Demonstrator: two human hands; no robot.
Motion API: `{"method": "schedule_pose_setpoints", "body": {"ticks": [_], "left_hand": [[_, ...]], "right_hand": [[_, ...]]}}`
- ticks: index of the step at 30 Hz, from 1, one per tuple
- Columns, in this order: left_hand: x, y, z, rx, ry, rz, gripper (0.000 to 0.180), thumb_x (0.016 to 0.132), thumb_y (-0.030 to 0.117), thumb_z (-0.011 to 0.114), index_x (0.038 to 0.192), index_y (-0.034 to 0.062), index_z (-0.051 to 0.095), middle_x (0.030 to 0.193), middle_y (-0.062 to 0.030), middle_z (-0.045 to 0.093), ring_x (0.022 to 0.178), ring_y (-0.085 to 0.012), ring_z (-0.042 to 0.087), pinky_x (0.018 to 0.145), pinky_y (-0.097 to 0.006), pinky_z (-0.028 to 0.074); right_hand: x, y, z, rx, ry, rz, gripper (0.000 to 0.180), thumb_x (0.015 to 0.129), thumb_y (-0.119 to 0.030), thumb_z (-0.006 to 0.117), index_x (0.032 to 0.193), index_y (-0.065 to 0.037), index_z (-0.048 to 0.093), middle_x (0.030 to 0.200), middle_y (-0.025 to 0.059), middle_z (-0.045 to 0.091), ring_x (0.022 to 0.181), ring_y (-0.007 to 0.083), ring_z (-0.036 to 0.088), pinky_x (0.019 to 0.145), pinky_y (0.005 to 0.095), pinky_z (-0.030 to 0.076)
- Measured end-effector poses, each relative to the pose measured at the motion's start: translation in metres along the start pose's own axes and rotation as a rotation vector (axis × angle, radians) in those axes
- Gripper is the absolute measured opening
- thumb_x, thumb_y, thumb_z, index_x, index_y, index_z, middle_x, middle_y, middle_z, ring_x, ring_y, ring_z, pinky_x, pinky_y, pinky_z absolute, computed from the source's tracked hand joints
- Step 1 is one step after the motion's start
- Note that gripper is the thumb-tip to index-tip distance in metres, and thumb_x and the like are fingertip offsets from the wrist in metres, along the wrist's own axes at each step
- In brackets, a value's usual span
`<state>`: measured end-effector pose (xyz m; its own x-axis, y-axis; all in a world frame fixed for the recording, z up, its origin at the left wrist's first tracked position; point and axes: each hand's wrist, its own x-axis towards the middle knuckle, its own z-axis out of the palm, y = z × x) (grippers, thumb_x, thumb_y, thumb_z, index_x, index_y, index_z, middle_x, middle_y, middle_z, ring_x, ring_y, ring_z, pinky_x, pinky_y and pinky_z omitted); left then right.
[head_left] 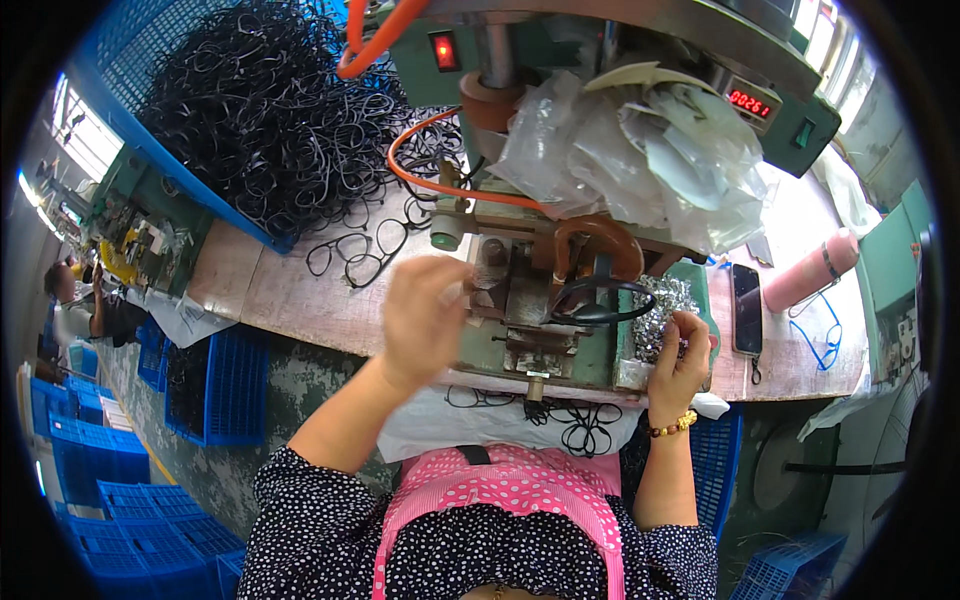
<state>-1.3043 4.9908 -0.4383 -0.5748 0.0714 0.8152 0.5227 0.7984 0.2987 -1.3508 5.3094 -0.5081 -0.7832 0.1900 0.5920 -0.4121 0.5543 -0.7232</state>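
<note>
Two hands are raised at the small green press (520, 330). Left hand (425, 315) is blurred, fingers curled near the fixture's left edge; whether anything is pinched cannot be told. Right hand (680, 350) is closed on small silvery parts taken from the heap of metal pieces (665, 305) just beside the press. A black spectacle frame (600, 300) is seated on the fixture, between the hands. More frames (360, 255) are scattered on the bench left of the press, below the blue crate (150, 150). A phone (746, 308) and pink bottle (810, 270) are laid on the bench's right side.
</note>
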Motion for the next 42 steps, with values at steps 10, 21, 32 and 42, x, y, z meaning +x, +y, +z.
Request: {"method": "schedule_pose_setpoints", "body": {"ticks": [10,21,32,42], "left_hand": [[-0.088,-0.137,-0.025,0.542,-0.379,-0.5,0.056,0.087,0.009,0.07,0.138,0.011,0.046,0.121,-0.0156,0.057,0.104,-0.0413,0.062,0.083,-0.048,0.053],[-0.078,-0.127,-0.024,0.622,-0.411,0.029,0.037,0.083,0.002,0.061,0.115,0.0183,0.069,0.12,-0.009,0.064,0.112,-0.0298,0.058,0.096,-0.042,0.046],[-0.058,-0.138,-0.037,0.614,-0.617,-0.165,0.044,0.092,0.013,0.063,0.135,0.0202,0.06,0.094,-0.008,0.066,0.084,-0.0299,0.064,0.069,-0.041,0.05],[-0.02,-0.069,-0.064,0.063,-0.23,-0.335,0.032,0.105,0.029,0.055,0.119,0.0034,0.069,0.104,-0.0099,0.066,0.083,-0.0225,0.061,0.073,-0.033,0.048]], "right_hand": [[0.003,-0.002,-0.004,-0.031,-0.026,-0.113,0.016,0.088,0.003,0.067,0.102,-0.003,0.07,0.089,0.0083,0.072,0.083,0.0256,0.068,0.111,0.0486,0.041],[0.001,-0.004,-0.007,-0.018,-0.055,-0.115,0.009,0.092,0.0,0.063,0.097,-0.004,0.07,0.089,0.0067,0.072,0.084,0.024,0.069,0.112,0.049,0.04],[0.005,-0.005,-0.013,-0.043,-0.014,-0.187,0.009,0.086,-0.001,0.067,0.092,-0.008,0.07,0.088,0.0067,0.07,0.087,0.0275,0.067,0.103,0.0491,0.045],[0.015,-0.029,-0.014,0.136,0.005,-0.127,0.019,0.083,0.011,0.064,0.096,-0.002,0.067,0.09,0.0107,0.064,0.084,0.0266,0.061,0.077,0.0344,0.049]]}}
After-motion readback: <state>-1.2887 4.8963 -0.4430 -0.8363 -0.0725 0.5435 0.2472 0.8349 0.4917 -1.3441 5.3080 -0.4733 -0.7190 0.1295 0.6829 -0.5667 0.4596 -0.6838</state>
